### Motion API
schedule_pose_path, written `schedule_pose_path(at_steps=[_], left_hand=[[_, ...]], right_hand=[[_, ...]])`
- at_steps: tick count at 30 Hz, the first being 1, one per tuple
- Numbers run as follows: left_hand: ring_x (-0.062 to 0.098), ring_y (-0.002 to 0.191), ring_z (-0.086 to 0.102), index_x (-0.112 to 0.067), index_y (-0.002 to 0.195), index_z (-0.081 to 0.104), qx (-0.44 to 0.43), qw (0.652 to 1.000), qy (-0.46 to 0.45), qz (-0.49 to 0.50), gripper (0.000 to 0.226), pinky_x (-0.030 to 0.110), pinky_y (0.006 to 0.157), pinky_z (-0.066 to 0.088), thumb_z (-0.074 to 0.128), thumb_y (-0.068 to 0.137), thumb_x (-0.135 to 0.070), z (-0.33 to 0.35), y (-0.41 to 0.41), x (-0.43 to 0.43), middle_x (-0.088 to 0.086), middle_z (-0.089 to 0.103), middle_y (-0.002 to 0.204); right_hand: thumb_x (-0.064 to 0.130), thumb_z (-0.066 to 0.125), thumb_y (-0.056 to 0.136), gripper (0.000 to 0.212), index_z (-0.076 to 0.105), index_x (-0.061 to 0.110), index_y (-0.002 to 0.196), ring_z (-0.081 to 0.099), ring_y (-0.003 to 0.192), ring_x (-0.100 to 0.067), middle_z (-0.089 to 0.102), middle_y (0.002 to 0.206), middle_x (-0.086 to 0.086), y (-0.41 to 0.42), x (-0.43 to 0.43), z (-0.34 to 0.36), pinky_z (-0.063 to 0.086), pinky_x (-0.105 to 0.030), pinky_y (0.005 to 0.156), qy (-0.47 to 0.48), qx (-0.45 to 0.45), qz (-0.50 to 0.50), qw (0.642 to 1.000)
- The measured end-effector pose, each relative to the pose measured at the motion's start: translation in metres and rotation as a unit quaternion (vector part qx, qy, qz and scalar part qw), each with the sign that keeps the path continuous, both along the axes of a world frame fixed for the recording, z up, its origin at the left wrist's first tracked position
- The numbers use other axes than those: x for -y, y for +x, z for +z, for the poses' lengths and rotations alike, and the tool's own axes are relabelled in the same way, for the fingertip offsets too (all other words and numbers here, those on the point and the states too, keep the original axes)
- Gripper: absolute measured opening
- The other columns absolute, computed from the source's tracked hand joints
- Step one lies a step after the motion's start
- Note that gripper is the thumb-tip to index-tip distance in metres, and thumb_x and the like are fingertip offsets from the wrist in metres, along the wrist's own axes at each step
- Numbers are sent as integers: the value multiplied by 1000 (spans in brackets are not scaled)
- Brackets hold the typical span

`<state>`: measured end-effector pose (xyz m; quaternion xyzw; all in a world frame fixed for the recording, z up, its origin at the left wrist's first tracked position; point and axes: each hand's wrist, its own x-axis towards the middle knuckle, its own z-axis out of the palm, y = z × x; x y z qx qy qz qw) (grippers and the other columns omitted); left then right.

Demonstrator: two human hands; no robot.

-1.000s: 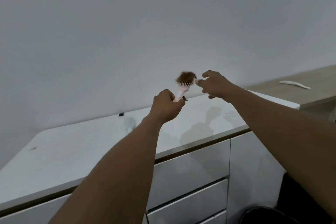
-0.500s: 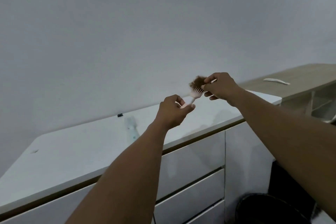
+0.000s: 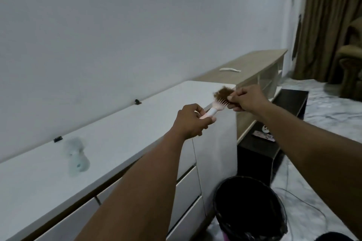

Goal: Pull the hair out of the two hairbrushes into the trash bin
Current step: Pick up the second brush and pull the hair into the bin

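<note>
1 pink hairbrush (image 3: 215,108), left hand (image 3: 191,121) fingers (image 3: 198,109) clamped round it, right hand (image 3: 248,100) fingers (image 3: 232,97) pinching its brown hair (image 3: 222,93)

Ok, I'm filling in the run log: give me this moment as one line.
step: hair removal | left hand: grips hairbrush handle | right hand: pinches hair at bristles | trash bin: hair not yet in
</note>
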<state>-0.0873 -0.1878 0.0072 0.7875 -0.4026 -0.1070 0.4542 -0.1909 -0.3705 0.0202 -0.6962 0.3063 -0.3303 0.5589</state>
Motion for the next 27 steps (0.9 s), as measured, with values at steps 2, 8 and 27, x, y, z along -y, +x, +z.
schedule_pose_path(at_steps=[2, 8, 27], left_hand=[[12, 46, 61, -6, 96, 62, -8, 1000, 3, -9, 38, 20, 44, 45, 83, 80, -34, -15, -9, 15, 6, 75, 75], [11, 49, 64, -11, 93, 65, -97, 995, 23, 20, 37, 23, 47, 45, 76, 83, -45, -93, -33, 48, 3, 76, 74], [38, 84, 69, 3, 84, 66, -215, 910, 352, 34, 59, 33, 66, 50, 52, 98, -53, -407, -16, 70, 28, 68, 95]], right_hand=[[2, 69, 89, 8, 66, -3, 95, 69, 65, -19, 70, 86, -21, -12, 11, -10, 57, -20, 55, 4, -15, -6, 1000], [4, 67, 91, 6, 67, 2, 96, 74, 72, -22, 72, 92, -18, -21, 41, -77, 61, -30, 69, -12, -91, -14, 996], [6, 70, 88, 5, 71, 8, 84, 69, 59, -15, 72, 75, -12, -3, 57, -413, 60, -28, 65, 99, -331, 122, 931]])
